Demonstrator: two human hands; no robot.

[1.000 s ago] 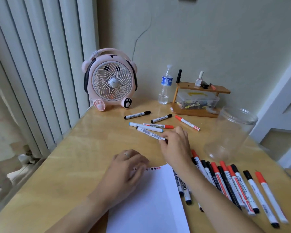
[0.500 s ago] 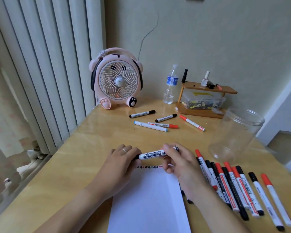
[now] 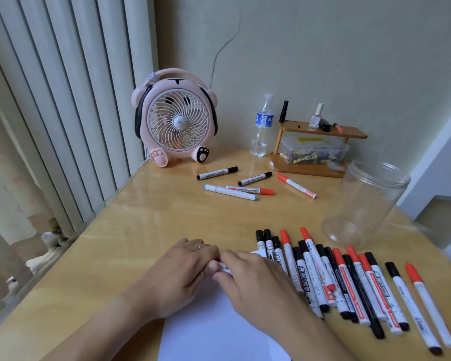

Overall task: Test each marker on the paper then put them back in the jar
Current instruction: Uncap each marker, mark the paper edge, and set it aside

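Note:
My left hand [image 3: 179,276] and my right hand [image 3: 253,281] meet over the top of the white paper [image 3: 214,332], both gripping one white marker [image 3: 225,267]; only a short bit of its barrel shows between the fingers. A row of several black- and red-capped markers [image 3: 349,280] lies to the right of the paper. Several more markers [image 3: 248,184] lie farther back on the table. The clear empty jar [image 3: 365,204] stands open at the right, behind the row.
A pink fan [image 3: 176,121] stands at the back of the wooden table [image 3: 146,220], with a water bottle [image 3: 262,126] and a small wooden shelf [image 3: 315,149] holding a plastic box and nail polish beside it. Blinds hang on the left.
My right hand picked a marker from the far group and brought it to the paper's top edge. My left hand took hold of its other end, and both hands have closed together around it.

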